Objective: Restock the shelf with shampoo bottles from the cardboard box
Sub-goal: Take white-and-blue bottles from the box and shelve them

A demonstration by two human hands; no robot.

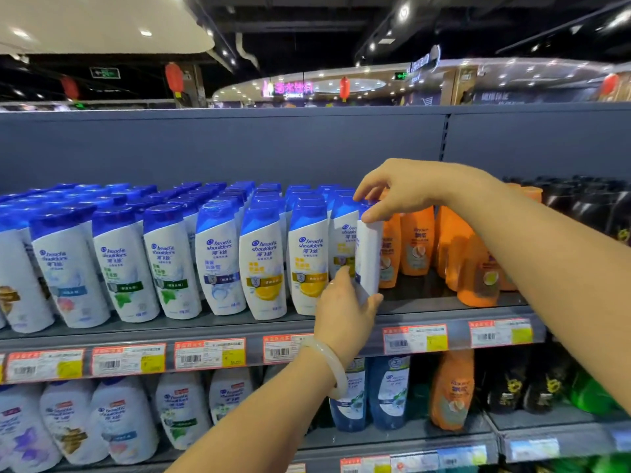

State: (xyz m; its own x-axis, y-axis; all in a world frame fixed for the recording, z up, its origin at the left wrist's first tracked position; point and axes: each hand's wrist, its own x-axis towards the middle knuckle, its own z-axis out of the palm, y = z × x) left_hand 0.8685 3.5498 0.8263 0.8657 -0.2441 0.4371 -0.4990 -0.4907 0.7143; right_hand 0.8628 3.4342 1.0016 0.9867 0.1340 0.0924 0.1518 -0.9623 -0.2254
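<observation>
A white shampoo bottle (368,254) with a blue cap stands edge-on at the right end of the white-and-blue row on the upper shelf (426,303). My right hand (406,189) pinches its cap from above. My left hand (345,312), with a pale bangle on the wrist, grips its base from below. The bottle sits between a yellow-label bottle (307,261) on its left and orange bottles (416,240) on its right. The cardboard box is not in view.
Rows of white shampoo bottles (164,261) fill the upper shelf to the left. Dark bottles (594,209) stand at the far right. Price tags (208,353) line the shelf edge. The lower shelf holds white, blue, orange, black and green bottles.
</observation>
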